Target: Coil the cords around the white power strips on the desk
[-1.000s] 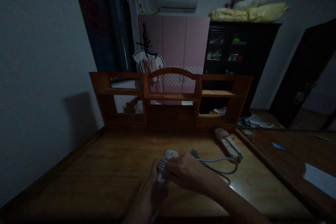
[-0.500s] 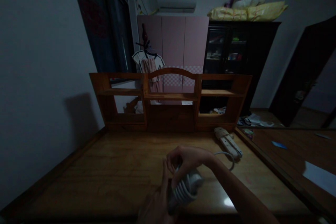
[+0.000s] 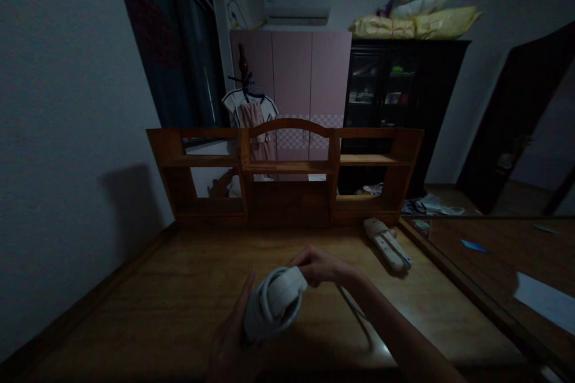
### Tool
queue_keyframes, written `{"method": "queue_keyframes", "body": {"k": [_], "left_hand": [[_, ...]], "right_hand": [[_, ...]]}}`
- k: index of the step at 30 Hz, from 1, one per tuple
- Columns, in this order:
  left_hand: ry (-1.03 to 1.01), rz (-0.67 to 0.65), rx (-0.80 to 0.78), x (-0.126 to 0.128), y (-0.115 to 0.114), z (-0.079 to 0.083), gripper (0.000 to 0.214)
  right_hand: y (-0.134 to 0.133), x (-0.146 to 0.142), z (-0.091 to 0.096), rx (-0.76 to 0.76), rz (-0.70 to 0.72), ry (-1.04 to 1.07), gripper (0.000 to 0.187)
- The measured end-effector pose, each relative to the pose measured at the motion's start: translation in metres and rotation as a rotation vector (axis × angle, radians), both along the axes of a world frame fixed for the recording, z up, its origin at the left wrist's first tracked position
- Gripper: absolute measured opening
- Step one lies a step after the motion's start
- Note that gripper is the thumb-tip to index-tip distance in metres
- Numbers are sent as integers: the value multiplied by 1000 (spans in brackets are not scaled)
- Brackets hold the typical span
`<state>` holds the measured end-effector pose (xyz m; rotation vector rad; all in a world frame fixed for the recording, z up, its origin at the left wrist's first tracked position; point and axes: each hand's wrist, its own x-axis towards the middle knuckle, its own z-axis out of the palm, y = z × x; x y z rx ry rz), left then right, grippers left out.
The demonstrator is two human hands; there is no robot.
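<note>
In the head view, my left hand (image 3: 238,326) is wrapped round a white power strip (image 3: 284,288) low in the middle, above the wooden desk. A pale grey cord (image 3: 269,298) lies in several loops about the strip. My right hand (image 3: 317,264) is at the strip's far right side, its fingers closed on the cord; the fingertips are partly hidden. A free length of the cord (image 3: 353,306) hangs beneath my right wrist down to the desktop. Farther back on the right lies a second white power strip (image 3: 390,246), bound with its own cord.
The wooden desktop (image 3: 188,287) spreads under my hands, with a low wooden shelf unit (image 3: 287,167) along its far edge. A raised edge runs down its right side. Beyond it, a brown surface holds a white paper sheet (image 3: 545,302) and a small blue card (image 3: 473,245).
Both hands and the wound strip have shifted left, and the strip has turned so its end faces up. My right hand has moved round to its far side; the loose cord hangs nearer.
</note>
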<state>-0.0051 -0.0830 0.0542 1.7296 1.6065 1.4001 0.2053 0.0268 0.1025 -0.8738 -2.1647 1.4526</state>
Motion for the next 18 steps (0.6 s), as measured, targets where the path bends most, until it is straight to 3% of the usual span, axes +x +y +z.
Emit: {"method": "queue_keyframes", "body": {"k": [2, 6, 10, 18], "left_hand": [[-3, 103, -10, -4, 8, -3, 71], [-33, 219, -108, -10, 22, -6, 70], [-153, 183, -150, -19, 36, -6, 70], [-405, 56, -227, -34, 56, -19, 58]], "right_hand": [[-7, -2, 4, 71, -45, 22, 40], [-26, -4, 9, 361, -172, -32, 36], [-41, 0, 7, 491, -305, -187, 30], [-55, 15, 18, 621, -378, -216, 22]]}}
